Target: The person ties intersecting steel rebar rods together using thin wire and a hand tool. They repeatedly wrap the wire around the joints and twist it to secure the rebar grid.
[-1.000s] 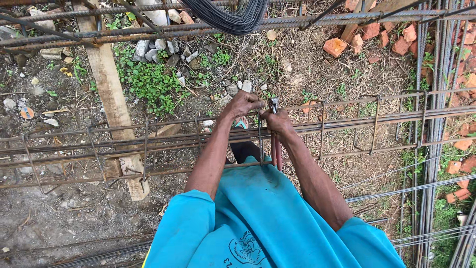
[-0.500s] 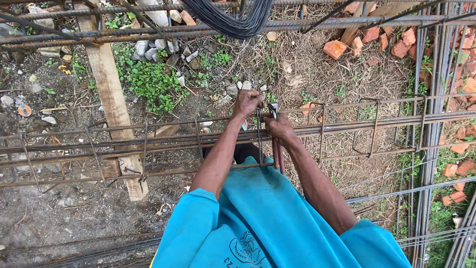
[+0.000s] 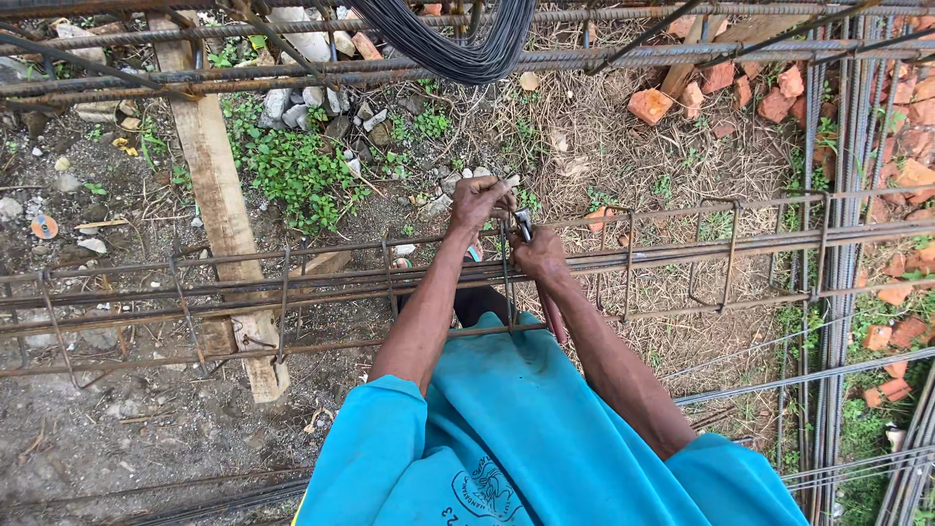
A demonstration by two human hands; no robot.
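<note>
Left hand (image 3: 479, 202) is closed on the top bar of the rebar cage (image 3: 682, 255); right hand (image 3: 539, 255) grips pliers (image 3: 524, 226) at a stirrup. Slipping pliers could pinch fingers.

Outdoors in daylight — bare dirt ground (image 3: 117, 429) scattered with dry grass, green weeds (image 3: 297, 170), grey stones (image 3: 292, 97), broken red bricks (image 3: 672, 97) — and a wooden plank (image 3: 219, 209) lying across.

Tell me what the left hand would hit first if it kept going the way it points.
The left hand points away from the body, over the rusty steel rebar cage. Straight on, it would probably meet dry straw-covered ground; depth is unclear.
</note>
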